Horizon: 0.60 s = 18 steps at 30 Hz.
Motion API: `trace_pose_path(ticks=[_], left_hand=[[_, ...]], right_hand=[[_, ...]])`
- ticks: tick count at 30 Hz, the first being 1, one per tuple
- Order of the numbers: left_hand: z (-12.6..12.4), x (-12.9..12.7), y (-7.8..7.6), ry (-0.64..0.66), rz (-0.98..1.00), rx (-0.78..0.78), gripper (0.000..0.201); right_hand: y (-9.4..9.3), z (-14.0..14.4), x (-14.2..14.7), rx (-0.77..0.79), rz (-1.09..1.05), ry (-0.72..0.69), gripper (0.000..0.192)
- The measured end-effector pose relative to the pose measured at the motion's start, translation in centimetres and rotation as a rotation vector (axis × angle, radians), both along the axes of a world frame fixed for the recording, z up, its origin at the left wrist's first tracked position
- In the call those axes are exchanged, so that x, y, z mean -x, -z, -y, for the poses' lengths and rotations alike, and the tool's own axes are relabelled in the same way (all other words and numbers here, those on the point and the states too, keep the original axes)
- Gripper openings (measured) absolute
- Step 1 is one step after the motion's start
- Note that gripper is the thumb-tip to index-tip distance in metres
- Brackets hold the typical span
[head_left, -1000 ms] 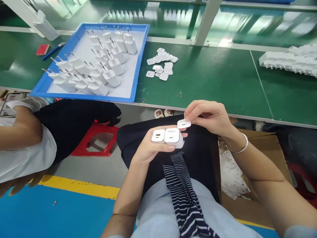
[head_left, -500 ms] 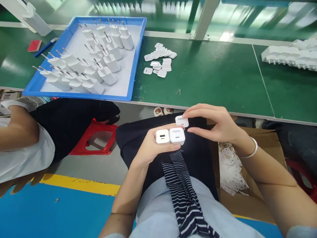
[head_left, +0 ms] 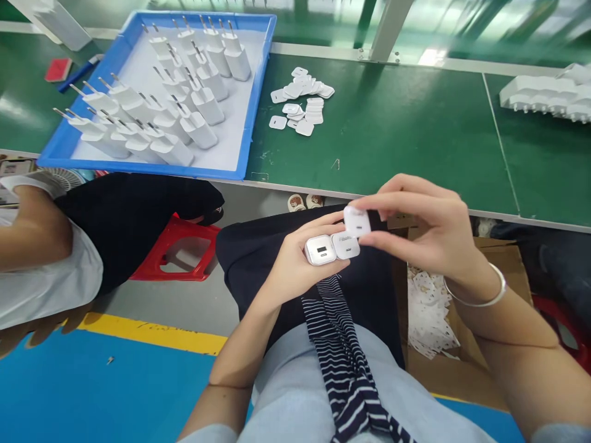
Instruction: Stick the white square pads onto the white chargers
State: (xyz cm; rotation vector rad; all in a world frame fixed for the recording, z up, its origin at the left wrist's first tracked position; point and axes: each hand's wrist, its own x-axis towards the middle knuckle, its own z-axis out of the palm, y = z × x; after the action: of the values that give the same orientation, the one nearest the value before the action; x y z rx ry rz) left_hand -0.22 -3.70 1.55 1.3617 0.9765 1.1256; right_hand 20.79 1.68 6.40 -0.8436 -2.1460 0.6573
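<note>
The green desk (head_left: pixel 406 141) fills the top of the view, carrying a blue tray (head_left: pixel 258 92) of white plug adapters (head_left: pixel 198 129) with prongs up and, just beside it, a loose heap of small white cover plates (head_left: pixel 302 101). Over the lap, the left hand (head_left: pixel 295 264) grips two white chargers (head_left: pixel 332 248) side by side, ports up. The right hand (head_left: pixel 429 227) pinches one cover plate (head_left: pixel 356 220) just above them, touching. Faint grey lettering there, too small to read.
</note>
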Motion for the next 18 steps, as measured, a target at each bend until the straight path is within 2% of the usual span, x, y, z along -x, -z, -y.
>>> trace_pose_path(ticks=[5, 18], left_hand=[[-0.2, -0.9, -0.4, 0.053, 0.018, -0.083, 0.044], [-0.3, -1.2, -0.5, 0.058, 0.018, -0.151, 0.046]], right_hand=[[-1.2, 1.1, 1.1, 0.090, 0.053, -0.208, 0.026], [-1.2, 1.1, 1.0, 0.086, 0.109, -0.237, 0.023]])
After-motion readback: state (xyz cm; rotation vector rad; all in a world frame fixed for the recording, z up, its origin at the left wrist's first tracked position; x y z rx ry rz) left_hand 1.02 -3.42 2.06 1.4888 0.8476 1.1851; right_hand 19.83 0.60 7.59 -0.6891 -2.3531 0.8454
